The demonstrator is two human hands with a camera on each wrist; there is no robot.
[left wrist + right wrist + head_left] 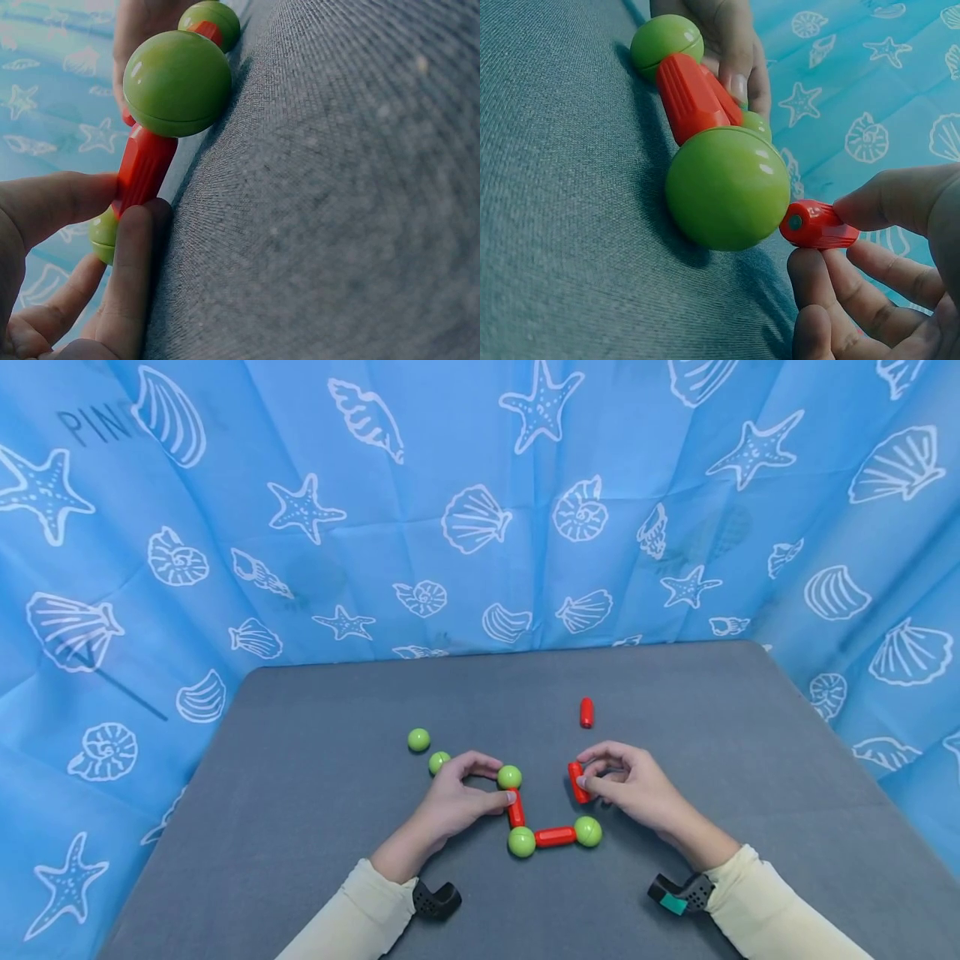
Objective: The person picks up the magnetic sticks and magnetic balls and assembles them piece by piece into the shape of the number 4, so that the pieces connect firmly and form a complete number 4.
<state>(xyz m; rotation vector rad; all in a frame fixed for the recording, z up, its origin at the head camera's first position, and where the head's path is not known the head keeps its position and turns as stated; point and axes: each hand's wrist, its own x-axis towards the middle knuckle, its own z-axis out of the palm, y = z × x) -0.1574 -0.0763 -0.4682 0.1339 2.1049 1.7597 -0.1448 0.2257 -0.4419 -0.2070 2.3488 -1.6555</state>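
Three green balls and two red rods form an L-shaped chain. My left hand pinches its upright red rod between thumb and finger, and another fingertip reaches the far ball. The corner ball joins that rod to a second red rod, which ends in the near-right ball. To the right of the chain, my right hand pinches a loose red rod with thumb and fingertips. A grey disc shows on its end, which appears close to the near-right ball in the right wrist view.
A loose red rod lies farther back on the grey cloth-covered table. Two loose green balls sit left of the chain, one ball fully visible and another ball partly behind the left hand. A blue shell-print curtain stands behind.
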